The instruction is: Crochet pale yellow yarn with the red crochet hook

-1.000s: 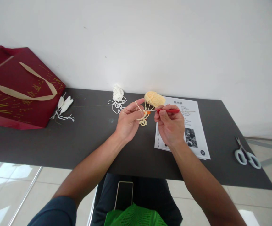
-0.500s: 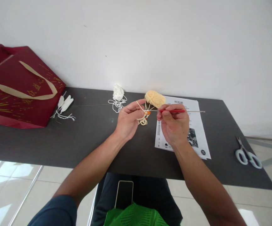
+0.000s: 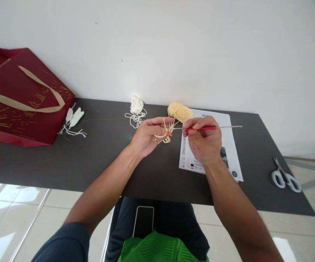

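My left hand point(image 3: 150, 134) is closed in a pinch on pale yellow yarn point(image 3: 160, 136), with a strand looped over the raised index finger. A small orange piece point(image 3: 169, 133), perhaps a stitch marker, sits at its fingertips. My right hand point(image 3: 203, 140) grips a crochet hook point(image 3: 206, 127) by its red handle, holding it level. The hook's thin metal tip points left into the yarn at the left fingertips; whether it passes through a loop is too small to tell. Behind the hands lies a pale yellow yarn ball point(image 3: 179, 111), with strands running down from it.
Printed sheets point(image 3: 228, 145) lie under my right hand. White yarn point(image 3: 137, 104) is at the back, white crocheted pieces point(image 3: 75, 118) beside a dark red gift bag point(image 3: 26, 98). Scissors point(image 3: 283, 176) rest at the right of the black table point(image 3: 99, 160). A phone point(image 3: 143, 221) lies on my lap.
My left index finger has lowered and the yarn loop over it has shifted. The orange piece has tipped slightly down and left. The hook and right hand have moved slightly right.
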Available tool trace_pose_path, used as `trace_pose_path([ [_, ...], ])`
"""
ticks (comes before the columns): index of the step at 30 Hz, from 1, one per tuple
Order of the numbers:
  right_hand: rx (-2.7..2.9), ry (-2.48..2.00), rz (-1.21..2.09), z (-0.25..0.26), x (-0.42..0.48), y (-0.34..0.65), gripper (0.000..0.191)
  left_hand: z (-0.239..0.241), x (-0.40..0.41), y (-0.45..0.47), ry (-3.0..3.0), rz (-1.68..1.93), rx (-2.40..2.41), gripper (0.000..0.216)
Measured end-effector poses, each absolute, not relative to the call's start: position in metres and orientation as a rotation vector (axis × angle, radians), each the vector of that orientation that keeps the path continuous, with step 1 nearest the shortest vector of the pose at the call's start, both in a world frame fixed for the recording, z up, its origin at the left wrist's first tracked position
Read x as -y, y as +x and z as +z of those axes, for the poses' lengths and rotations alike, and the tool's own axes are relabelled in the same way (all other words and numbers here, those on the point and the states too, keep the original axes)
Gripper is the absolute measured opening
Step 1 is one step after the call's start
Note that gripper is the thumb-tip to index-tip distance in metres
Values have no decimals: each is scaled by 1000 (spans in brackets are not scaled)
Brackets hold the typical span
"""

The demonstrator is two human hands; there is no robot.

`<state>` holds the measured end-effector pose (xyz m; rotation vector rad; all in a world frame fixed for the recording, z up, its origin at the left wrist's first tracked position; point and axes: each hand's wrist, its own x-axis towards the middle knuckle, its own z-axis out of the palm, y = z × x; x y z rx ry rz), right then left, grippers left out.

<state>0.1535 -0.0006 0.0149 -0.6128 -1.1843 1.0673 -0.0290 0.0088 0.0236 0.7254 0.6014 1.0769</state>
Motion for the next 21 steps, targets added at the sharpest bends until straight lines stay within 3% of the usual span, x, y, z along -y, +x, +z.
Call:
trace_pose_path([
  [21, 1065, -646, 1259, 23, 2, 151, 36, 30, -8, -29, 731, 976, -643, 24],
])
